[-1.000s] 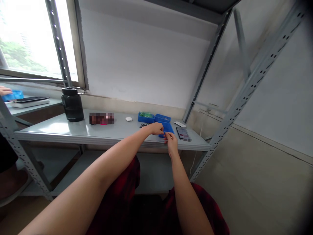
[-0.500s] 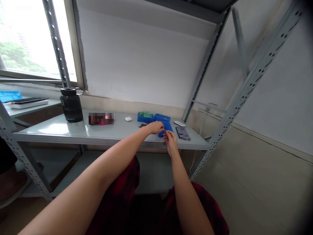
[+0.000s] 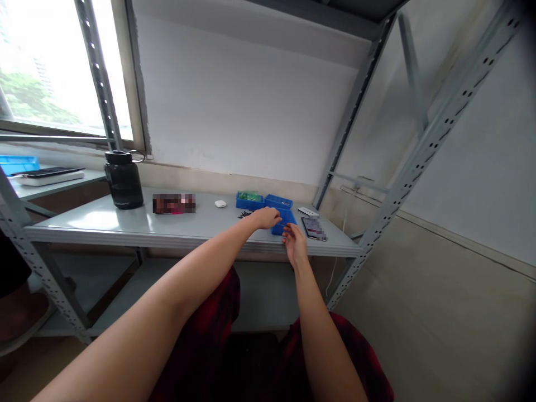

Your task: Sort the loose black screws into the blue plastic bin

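Observation:
Over the front blue bin (image 3: pixel 288 216), my left hand (image 3: pixel 267 218) is closed in a pinch; whatever its fingertips hold is too small to name. My right hand (image 3: pixel 295 241) is just to the right at the bin's near edge, thumb and forefinger pinched on a small dark piece that I cannot make out. A narrow gap separates the two hands. Small dark parts (image 3: pixel 244 214) lie loose beside my left hand. Behind are a blue bin with green contents (image 3: pixel 250 204) and another blue bin (image 3: pixel 278 201) with small pieces inside.
Right of the bins lie a phone (image 3: pixel 313 229) and a white flat item (image 3: pixel 308 211). A white earbud case (image 3: pixel 220 204), a blurred-out item (image 3: pixel 173 204) and a dark bottle (image 3: pixel 124 180) stand leftward. Metal uprights (image 3: pixel 352 111) frame the shelf table. Someone's foot (image 3: pixel 25 324) shows at lower left.
My right hand has drawn slightly right and down, away from my left hand, widening the gap between their fingertips. My left hand stays almost in place.

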Action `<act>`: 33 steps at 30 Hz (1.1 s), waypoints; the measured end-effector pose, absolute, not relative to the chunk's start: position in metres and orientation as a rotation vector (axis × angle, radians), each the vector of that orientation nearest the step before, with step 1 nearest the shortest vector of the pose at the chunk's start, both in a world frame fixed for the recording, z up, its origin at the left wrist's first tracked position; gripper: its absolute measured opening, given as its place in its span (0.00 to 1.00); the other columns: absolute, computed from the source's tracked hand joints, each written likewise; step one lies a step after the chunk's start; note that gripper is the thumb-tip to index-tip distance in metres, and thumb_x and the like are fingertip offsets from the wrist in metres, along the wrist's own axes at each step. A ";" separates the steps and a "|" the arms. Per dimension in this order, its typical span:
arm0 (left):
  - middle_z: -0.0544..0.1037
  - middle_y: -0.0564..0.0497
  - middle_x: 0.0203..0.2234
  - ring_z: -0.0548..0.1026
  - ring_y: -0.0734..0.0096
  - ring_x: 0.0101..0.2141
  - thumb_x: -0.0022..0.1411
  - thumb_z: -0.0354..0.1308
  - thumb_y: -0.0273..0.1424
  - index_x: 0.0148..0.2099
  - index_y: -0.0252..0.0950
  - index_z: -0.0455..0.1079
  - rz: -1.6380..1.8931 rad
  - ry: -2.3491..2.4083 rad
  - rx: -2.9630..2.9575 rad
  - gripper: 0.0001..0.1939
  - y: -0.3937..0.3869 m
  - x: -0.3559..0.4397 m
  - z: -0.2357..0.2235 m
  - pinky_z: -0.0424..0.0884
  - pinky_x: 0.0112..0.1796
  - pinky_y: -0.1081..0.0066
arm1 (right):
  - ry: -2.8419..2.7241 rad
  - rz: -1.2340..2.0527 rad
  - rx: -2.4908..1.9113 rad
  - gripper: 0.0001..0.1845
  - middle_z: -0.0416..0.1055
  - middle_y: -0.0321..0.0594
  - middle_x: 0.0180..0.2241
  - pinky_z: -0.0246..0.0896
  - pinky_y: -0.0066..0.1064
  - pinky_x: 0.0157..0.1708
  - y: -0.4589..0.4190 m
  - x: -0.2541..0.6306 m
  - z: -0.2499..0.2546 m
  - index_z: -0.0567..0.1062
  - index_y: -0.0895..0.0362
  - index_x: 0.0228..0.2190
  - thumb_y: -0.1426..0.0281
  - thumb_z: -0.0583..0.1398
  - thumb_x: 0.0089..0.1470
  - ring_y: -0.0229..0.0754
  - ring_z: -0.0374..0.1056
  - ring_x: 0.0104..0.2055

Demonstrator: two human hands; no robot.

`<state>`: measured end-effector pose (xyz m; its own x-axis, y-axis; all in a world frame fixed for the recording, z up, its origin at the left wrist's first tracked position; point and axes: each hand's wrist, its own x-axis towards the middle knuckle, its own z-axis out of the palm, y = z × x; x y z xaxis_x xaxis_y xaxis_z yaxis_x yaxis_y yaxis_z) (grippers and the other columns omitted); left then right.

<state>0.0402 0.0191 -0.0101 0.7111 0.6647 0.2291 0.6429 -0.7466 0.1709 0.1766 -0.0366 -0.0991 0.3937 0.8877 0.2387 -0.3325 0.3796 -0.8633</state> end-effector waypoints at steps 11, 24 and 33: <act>0.79 0.44 0.40 0.76 0.64 0.39 0.60 0.54 0.34 0.42 0.35 0.75 0.140 1.286 2.723 0.13 0.038 0.021 -0.020 0.70 0.40 0.71 | -0.756 0.879 -0.941 0.21 0.75 0.41 0.43 0.57 0.27 0.21 -0.031 0.180 -0.105 0.76 0.52 0.38 0.60 0.64 0.38 0.40 0.70 0.30; 0.79 0.42 0.34 0.76 0.63 0.35 0.57 0.55 0.33 0.38 0.32 0.75 0.065 1.266 2.645 0.11 0.040 0.023 -0.021 0.70 0.38 0.67 | -0.702 0.984 -0.891 0.20 0.75 0.38 0.44 0.57 0.25 0.22 -0.031 0.180 -0.105 0.76 0.51 0.37 0.62 0.66 0.37 0.37 0.69 0.30; 0.80 0.42 0.36 0.77 0.64 0.36 0.60 0.54 0.34 0.43 0.30 0.75 0.005 1.398 2.614 0.14 0.051 0.013 -0.027 0.71 0.39 0.70 | -0.697 0.985 -0.897 0.22 0.75 0.36 0.43 0.57 0.25 0.22 -0.032 0.178 -0.104 0.76 0.49 0.40 0.63 0.66 0.38 0.36 0.69 0.30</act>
